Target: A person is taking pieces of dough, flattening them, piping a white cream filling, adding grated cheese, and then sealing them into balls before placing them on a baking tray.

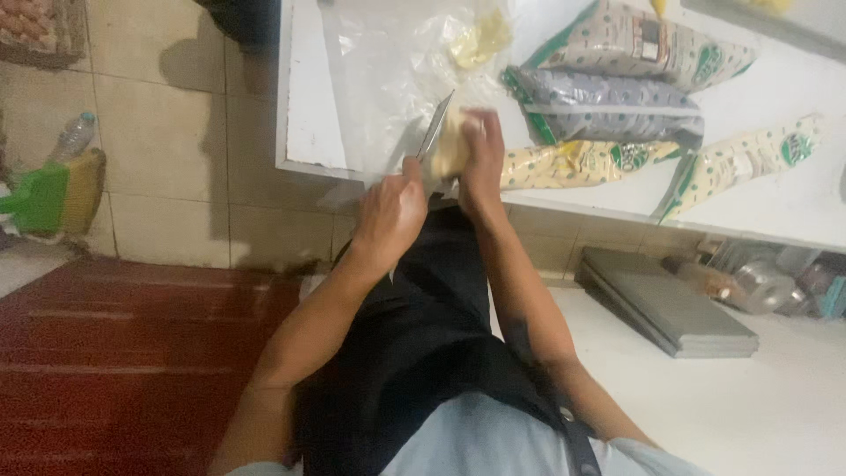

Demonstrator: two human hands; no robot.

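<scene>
My left hand [392,216] grips the handle of a knife [434,129] whose blade points up and away over the edge of a white table [308,132]. The blade rests against a pale yellow block [449,148], which my right hand [483,159] holds from the right side. Both hands work close together at the table's near edge, above my black apron. A crumpled clear plastic sheet [388,70] lies on the table just beyond the block, with a smaller yellowish lump [480,40] on it.
Several filled printed bags [617,106] lie on the table to the right. Grey flat trays [670,304] and bottles [758,286] sit lower right. A green dustpan with a broom [53,194], a plastic bottle [75,134] and an egg tray [31,22] are at the left.
</scene>
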